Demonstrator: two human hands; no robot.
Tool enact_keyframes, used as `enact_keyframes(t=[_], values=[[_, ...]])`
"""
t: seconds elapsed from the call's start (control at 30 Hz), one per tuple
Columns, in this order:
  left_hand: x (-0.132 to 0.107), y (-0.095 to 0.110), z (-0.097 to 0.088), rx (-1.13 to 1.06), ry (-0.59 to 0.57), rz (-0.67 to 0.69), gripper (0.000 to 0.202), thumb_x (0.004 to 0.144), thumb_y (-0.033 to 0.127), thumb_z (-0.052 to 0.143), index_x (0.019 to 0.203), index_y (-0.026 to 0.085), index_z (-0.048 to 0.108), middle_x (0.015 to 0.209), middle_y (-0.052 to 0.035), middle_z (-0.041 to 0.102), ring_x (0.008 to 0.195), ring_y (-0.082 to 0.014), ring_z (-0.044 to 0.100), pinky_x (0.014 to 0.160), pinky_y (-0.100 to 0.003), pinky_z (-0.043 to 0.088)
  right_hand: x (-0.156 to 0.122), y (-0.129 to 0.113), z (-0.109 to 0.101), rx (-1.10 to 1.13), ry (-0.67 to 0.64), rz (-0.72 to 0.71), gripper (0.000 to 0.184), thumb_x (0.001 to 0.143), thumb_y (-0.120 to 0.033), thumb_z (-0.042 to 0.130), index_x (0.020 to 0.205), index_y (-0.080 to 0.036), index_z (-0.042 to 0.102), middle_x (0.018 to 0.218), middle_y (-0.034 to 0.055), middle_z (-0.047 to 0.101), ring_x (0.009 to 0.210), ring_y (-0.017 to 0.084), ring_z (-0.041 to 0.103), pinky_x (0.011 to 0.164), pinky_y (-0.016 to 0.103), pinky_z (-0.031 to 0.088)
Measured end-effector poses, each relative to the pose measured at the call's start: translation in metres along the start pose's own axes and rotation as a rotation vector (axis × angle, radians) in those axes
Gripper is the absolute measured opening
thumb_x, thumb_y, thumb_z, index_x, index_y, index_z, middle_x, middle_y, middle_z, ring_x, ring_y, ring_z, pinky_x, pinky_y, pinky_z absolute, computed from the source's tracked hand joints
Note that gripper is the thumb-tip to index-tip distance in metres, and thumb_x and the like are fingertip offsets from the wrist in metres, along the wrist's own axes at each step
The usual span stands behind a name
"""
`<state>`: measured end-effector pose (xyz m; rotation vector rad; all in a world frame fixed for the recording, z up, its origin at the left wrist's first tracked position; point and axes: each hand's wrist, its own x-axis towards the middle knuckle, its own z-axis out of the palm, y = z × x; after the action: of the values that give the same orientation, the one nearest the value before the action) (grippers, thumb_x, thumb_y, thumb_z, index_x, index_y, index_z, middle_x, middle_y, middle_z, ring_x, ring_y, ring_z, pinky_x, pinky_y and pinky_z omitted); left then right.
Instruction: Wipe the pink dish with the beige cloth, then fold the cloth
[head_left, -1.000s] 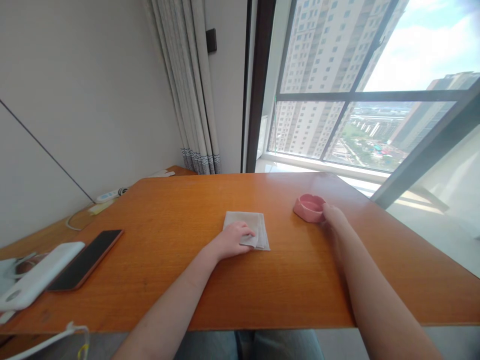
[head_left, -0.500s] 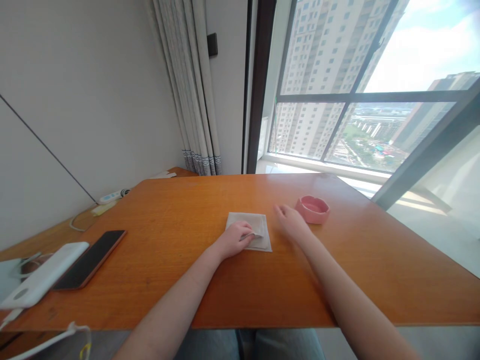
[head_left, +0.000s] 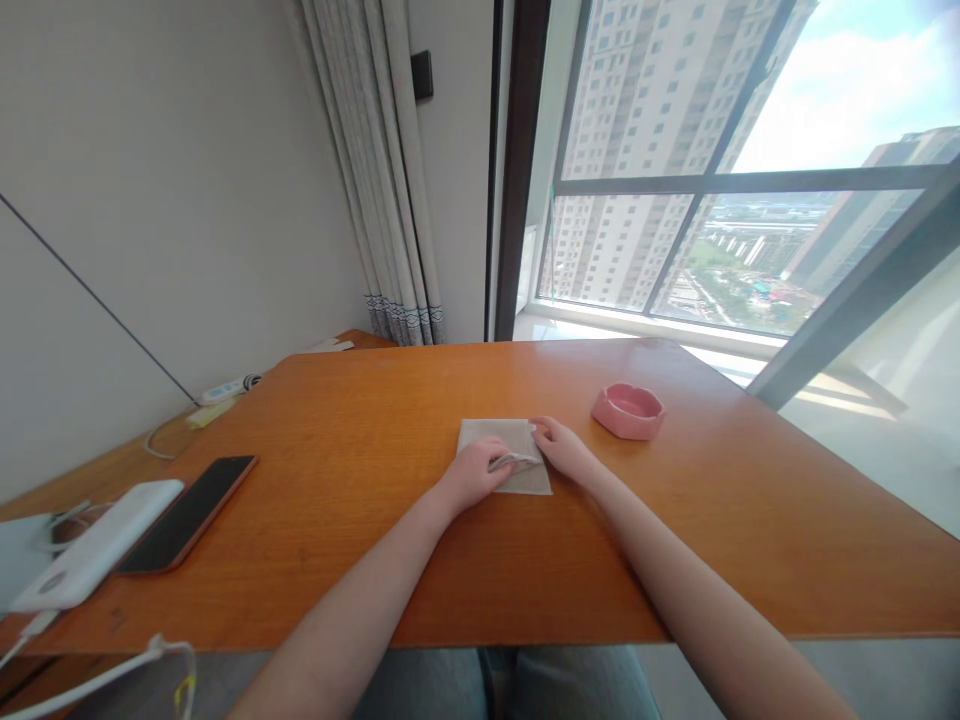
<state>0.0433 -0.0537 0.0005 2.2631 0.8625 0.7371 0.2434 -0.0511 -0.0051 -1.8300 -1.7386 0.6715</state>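
A pale, thin paper napkin (head_left: 495,430) lies roughly square on the wooden table in front of me. My left hand (head_left: 478,470) rests over its middle, fingers closed on a raised fold. At the upper right corner, my right hand (head_left: 556,443) has thumb and fingers closed, with a small white bit of the napkin showing at the fingertips. Part of the napkin is hidden under my left hand. A pink ashtray-like dish (head_left: 628,412) stands apart, to the right of my right hand.
On the left of the table (head_left: 360,400) lie a dark-screened phone (head_left: 191,512) and a white power bank (head_left: 97,545) with a cable. A power strip (head_left: 223,391) sits by the wall. Beyond the table are a curtain (head_left: 375,170) and a large window.
My right hand has moved left from beside the pink dish to the napkin's upper right corner. My left hand stays on the fold. The view has shifted slightly.
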Motion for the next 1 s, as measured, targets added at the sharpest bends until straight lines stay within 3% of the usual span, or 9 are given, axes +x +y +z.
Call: enact_keyframes(t=[0.17, 0.27, 0.33, 0.43, 0.53, 0.63, 0.7, 0.83, 1.0], values=[[0.006, -0.008, -0.001, -0.536, 0.358, -0.293, 0.032, 0.083, 0.044, 0.05, 0.082, 0.015, 0.064, 0.081, -0.0051, 0.067, 0.078, -0.019, 0.059, 0.073, -0.031, 0.047, -0.007, 0.001, 0.008, 0.079, 0.047, -0.01, 0.054, 0.088, -0.04, 0.045, 0.135, -0.015, 0.04, 0.075, 0.0002, 0.062, 0.072, 0.017, 0.06, 0.066, 0.025, 0.043], [0.007, -0.013, -0.004, -0.828, 0.524, -0.411, 0.033, 0.081, 0.046, 0.05, 0.087, 0.015, 0.06, 0.083, -0.0057, 0.067, 0.076, -0.0188, 0.061, 0.07, -0.031, 0.049, -0.01, -0.001, 0.014, 0.061, 0.038, -0.044, 0.06, 0.083, -0.034, 0.051, 0.138, -0.018, 0.036, 0.08, 0.0003, 0.062, 0.072, 0.016, 0.059, 0.068, 0.026, 0.044], [0.007, -0.017, -0.009, -0.823, 0.641, -0.434, 0.032, 0.081, 0.046, 0.047, 0.088, 0.016, 0.057, 0.085, -0.0058, 0.066, 0.079, -0.0185, 0.062, 0.071, -0.03, 0.049, -0.008, 0.0, 0.015, 0.02, 0.056, -0.082, 0.058, 0.08, -0.027, 0.052, 0.136, -0.019, 0.039, 0.086, 0.0016, 0.063, 0.075, 0.016, 0.059, 0.072, 0.027, 0.044], [0.006, -0.027, -0.019, -0.588, 0.862, -0.473, 0.025, 0.083, 0.039, 0.042, 0.092, 0.018, 0.053, 0.096, -0.0058, 0.064, 0.091, -0.0176, 0.061, 0.077, -0.029, 0.049, 0.001, 0.007, 0.007, -0.029, 0.186, -0.093, 0.049, 0.082, -0.023, 0.046, 0.131, -0.018, 0.046, 0.098, 0.006, 0.064, 0.085, 0.018, 0.059, 0.081, 0.029, 0.044], [0.003, -0.04, -0.032, -0.441, 0.99, -0.649, 0.031, 0.084, 0.035, 0.042, 0.111, 0.02, 0.045, 0.109, -0.008, 0.06, 0.099, -0.0171, 0.059, 0.081, -0.029, 0.048, 0.011, 0.022, -0.004, -0.117, 0.294, -0.071, 0.053, 0.081, -0.025, 0.049, 0.132, -0.013, 0.045, 0.109, 0.0106, 0.061, 0.094, 0.02, 0.057, 0.088, 0.031, 0.042], [0.0, -0.052, -0.045, -0.303, 0.941, -0.738, 0.039, 0.084, 0.036, 0.047, 0.119, 0.021, 0.041, 0.12, -0.0107, 0.055, 0.104, -0.0177, 0.058, 0.083, -0.03, 0.047, 0.016, 0.033, -0.01, -0.2, 0.28, -0.022, 0.059, 0.079, -0.028, 0.055, 0.134, -0.01, 0.043, 0.108, 0.0115, 0.06, 0.097, 0.022, 0.056, 0.09, 0.032, 0.041], [-0.003, -0.059, -0.053, -0.069, 0.787, -0.716, 0.035, 0.082, 0.036, 0.052, 0.113, 0.021, 0.047, 0.121, -0.0112, 0.056, 0.106, -0.0207, 0.057, 0.087, -0.034, 0.044, 0.016, 0.034, -0.01, -0.238, 0.244, 0.006, 0.055, 0.08, -0.028, 0.055, 0.132, -0.012, 0.047, 0.104, 0.0106, 0.061, 0.097, 0.022, 0.056, 0.089, 0.032, 0.041], [-0.009, -0.064, -0.062, 0.416, 0.476, -0.726, 0.023, 0.082, 0.04, 0.052, 0.093, 0.02, 0.057, 0.104, -0.0118, 0.064, 0.103, -0.029, 0.056, 0.087, -0.044, 0.039, 0.009, 0.022, -0.01, -0.388, 0.255, 0.009, 0.043, 0.082, -0.028, 0.053, 0.123, -0.016, 0.056, 0.112, 0.014, 0.058, 0.107, 0.027, 0.053, 0.09, 0.036, 0.038], [-0.011, -0.06, -0.06, 0.548, 0.371, -0.703, 0.011, 0.081, 0.028, 0.051, 0.088, 0.02, 0.056, 0.094, -0.0085, 0.065, 0.093, -0.0251, 0.059, 0.08, -0.036, 0.041, -0.003, 0.008, -0.009, -0.367, 0.177, -0.001, 0.045, 0.084, -0.034, 0.052, 0.125, -0.015, 0.051, 0.101, 0.0099, 0.064, 0.092, 0.023, 0.059, 0.082, 0.032, 0.04]])
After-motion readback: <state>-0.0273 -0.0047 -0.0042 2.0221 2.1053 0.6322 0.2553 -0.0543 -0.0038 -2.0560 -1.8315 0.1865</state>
